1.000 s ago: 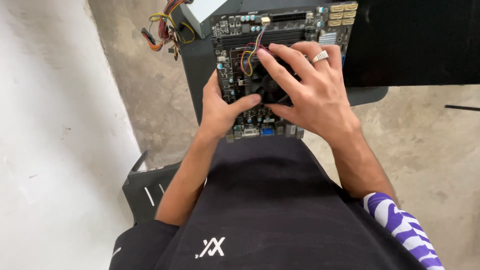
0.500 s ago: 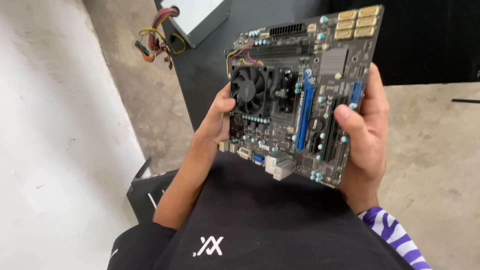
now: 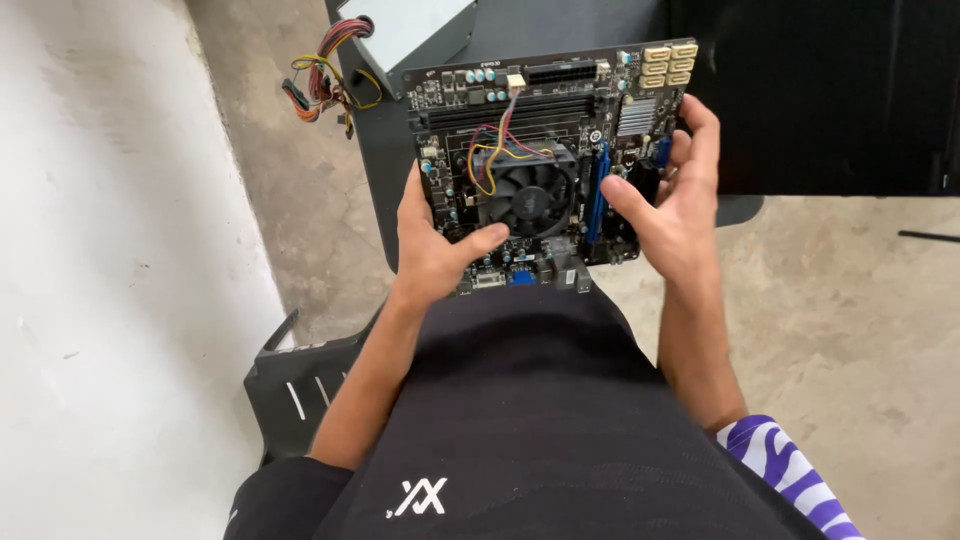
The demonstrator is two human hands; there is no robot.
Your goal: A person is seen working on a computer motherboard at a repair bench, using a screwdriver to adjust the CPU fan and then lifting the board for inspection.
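A dark computer motherboard [image 3: 545, 110] is held up above my lap, its face toward me. A black cooling fan [image 3: 527, 200] sits near its middle, with thin coloured wires running from it to the board's upper edge. My left hand [image 3: 432, 250] grips the board's left lower edge, thumb lying toward the fan. My right hand [image 3: 668, 205] holds the right edge, thumb on the blue slots and fingers wrapped behind the board. Yellow connectors sit at the board's top right corner.
A grey power supply box [image 3: 405, 25] with a bundle of coloured cables [image 3: 325, 75] lies on a dark panel ahead. A black case [image 3: 830, 90] stands at the right. A black metal part [image 3: 290, 385] lies on the concrete floor by the white wall.
The board has been turned and levelled from a tilted position, fan now lower centre. My right hand shifted from the right lower edge to the right side, thumb on the slots.
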